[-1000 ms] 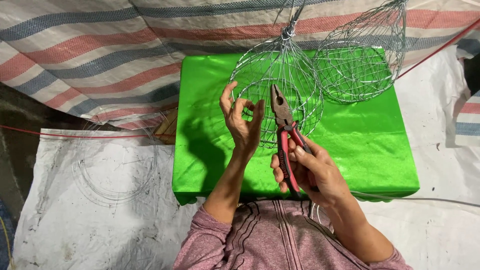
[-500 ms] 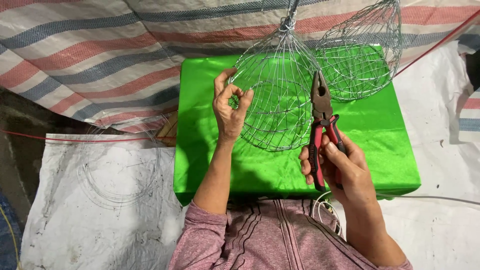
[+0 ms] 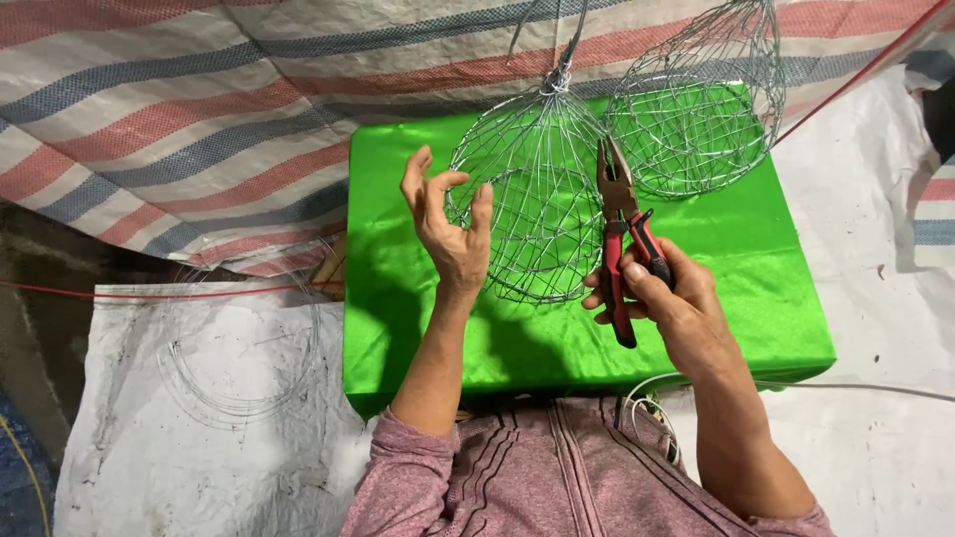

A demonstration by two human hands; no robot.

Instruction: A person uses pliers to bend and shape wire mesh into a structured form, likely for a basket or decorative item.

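The wire basket [image 3: 532,214] hangs by its twisted top over the green cloth-covered block [image 3: 418,298], its rounded mesh body resting against or just above the cloth (which of the two I cannot tell). The left hand [image 3: 448,224] sits at the basket's left edge, fingers curled and spread, the fingertips touching or nearly touching the outer wires without gripping anything firmly. Just right of the basket, the right hand [image 3: 662,293] is wrapped around the red handles of the pliers [image 3: 622,234], whose tip points up along the basket's right side, nose apparently closed and empty. Judging by this, the step in hand is working the mesh: the fingers find or steady a strand, and the pliers would then need to come in on that strand to bend or twist it. A second wire basket [image 3: 696,109] hangs beyond the first, further right. Striped tarpaulin [image 3: 149,119] lies behind the block.
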